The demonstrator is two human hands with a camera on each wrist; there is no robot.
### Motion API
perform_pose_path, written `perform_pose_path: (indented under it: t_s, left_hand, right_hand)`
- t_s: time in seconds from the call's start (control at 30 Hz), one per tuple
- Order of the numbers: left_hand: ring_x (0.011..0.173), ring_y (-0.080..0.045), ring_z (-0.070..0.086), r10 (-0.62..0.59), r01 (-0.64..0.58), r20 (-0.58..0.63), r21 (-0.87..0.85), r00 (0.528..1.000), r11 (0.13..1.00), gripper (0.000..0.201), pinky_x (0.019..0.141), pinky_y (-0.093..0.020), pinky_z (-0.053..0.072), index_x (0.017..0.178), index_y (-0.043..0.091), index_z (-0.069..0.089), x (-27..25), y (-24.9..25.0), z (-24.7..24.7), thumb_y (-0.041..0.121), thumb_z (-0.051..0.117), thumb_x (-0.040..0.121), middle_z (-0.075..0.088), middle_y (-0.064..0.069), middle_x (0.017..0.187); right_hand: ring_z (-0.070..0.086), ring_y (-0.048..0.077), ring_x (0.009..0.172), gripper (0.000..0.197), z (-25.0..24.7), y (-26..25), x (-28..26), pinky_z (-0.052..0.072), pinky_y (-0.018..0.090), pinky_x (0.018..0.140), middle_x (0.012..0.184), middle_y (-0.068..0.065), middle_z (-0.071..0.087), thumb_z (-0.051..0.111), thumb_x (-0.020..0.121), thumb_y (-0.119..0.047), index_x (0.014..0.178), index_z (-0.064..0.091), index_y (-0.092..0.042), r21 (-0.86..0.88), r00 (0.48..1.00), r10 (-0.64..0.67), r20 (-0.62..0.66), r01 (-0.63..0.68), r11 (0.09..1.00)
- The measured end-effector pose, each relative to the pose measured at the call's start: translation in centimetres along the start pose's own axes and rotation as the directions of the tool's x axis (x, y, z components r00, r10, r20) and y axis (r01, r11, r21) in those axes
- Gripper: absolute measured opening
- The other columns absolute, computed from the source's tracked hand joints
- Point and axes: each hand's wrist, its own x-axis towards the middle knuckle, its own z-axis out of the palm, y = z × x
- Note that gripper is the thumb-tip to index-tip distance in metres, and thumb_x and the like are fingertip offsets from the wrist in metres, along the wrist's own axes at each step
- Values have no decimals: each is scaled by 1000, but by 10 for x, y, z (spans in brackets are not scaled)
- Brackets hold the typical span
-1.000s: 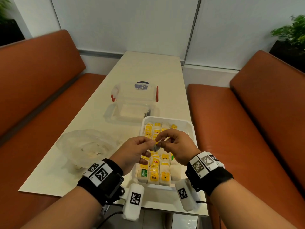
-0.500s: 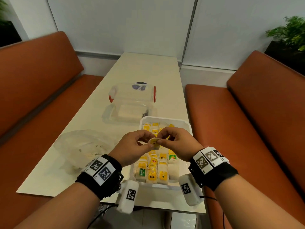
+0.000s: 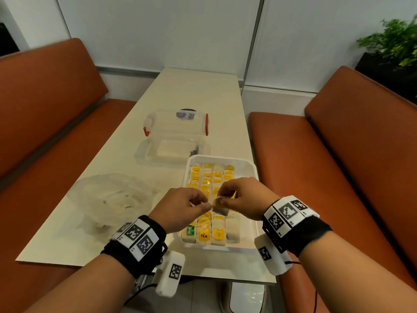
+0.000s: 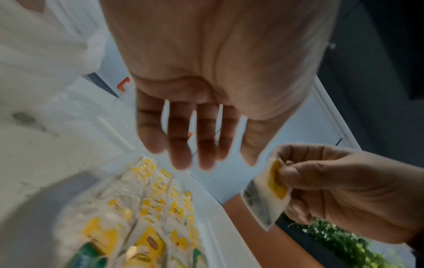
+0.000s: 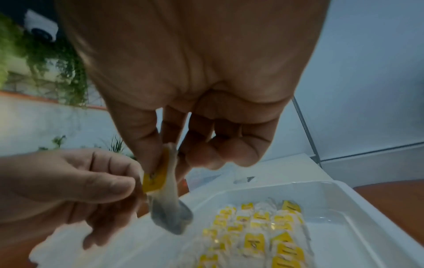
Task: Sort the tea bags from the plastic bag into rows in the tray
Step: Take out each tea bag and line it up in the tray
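While both hands hover over the tray, here is how it stands.

Progress: white tray below the hands already carries several rows of tea bags, mostly yellow-tagged, one green-tagged at the near left corner. By my read, the sort is well along.

Bag in hand: one yellow-tagged tea bag is up in the air between the hands, above the middle of the tray, not yet in a row.

Left to do: this one needs a slot. The plastic bag, out to the left of the left hand on the table, looks crumpled and nearly spent; whether any tea bags remain inside, I cannot tell.

Right hand: right hand has thumb and forefinger clamped on the tag end, the pouch dangling below; the other fingers curl loosely.

Left hand: left hand is right up against it, thumb and forefinger closed at the bag's edge in the head and right wrist views. The left wrist view shows its other fingers hanging fairly straight, so the pinch looks light.

Pose: both palms face down, fingertips meeting, wrists level.

Beyond the fingertips: a clear lidded container with red clips sits past the tray.
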Motion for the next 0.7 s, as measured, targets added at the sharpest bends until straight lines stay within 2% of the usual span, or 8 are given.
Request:
perform_pose_path:
  t_s: [0.1,0.2,0.27,0.4,0.53,0.63,0.7]
  left_hand:
    - [89,-15,61,-152,173,-95,274,984,946,35,78,-27,49,111,20,63,-2,-13,0,48,60,89,66,4,94]
    - [102,-23,59,-275,253,-31,501,961,828,48,80,-30,46,121,14,53,-1,-23,4,51,54,90,62,-5,115]
    - [99,-23,59,-316,266,2,536,949,801,47,76,-30,45,118,13,53,0,-24,6,51,54,90,61,-6,115]
    - [83,-20,51,-332,266,21,553,943,790,38,69,-29,41,102,15,51,0,-21,6,51,55,90,60,-4,106]
    - [82,-18,50,-334,269,21,543,942,795,39,69,-29,40,104,15,51,1,-20,4,51,55,90,57,-1,98]
    - [82,-18,50,-331,266,24,541,943,798,41,69,-29,41,107,15,53,1,-20,3,52,55,89,52,1,92]
    - [82,-18,51,-326,260,28,540,945,800,41,69,-29,41,107,15,53,1,-21,3,52,55,89,49,2,89]
  right_hand:
    - [58,8,82,15,8,8,1,42,17,66,93,-8,66,65,87,-36,96,68,-25,-147,989,92,119,-74,986]
    - [59,15,91,19,17,14,6,47,25,76,103,-4,65,62,88,-34,102,67,-23,-322,952,196,234,-114,940]
    - [60,18,96,19,24,15,10,46,26,76,108,-1,65,61,89,-31,105,66,-22,-403,923,243,298,-109,909]
    - [59,20,99,21,38,16,17,41,26,71,113,1,64,59,90,-24,110,65,-19,-504,871,291,395,-59,862]
    - [56,18,86,28,51,18,23,41,20,60,116,6,64,56,93,-22,120,61,-15,-543,803,324,500,-1,840]
    - [59,23,106,31,58,24,28,44,25,78,121,4,63,61,91,-22,121,63,-15,-549,793,339,506,-8,836]
    - [59,22,111,30,59,29,31,43,25,81,120,3,64,64,89,-21,118,65,-16,-542,810,346,474,-41,839]
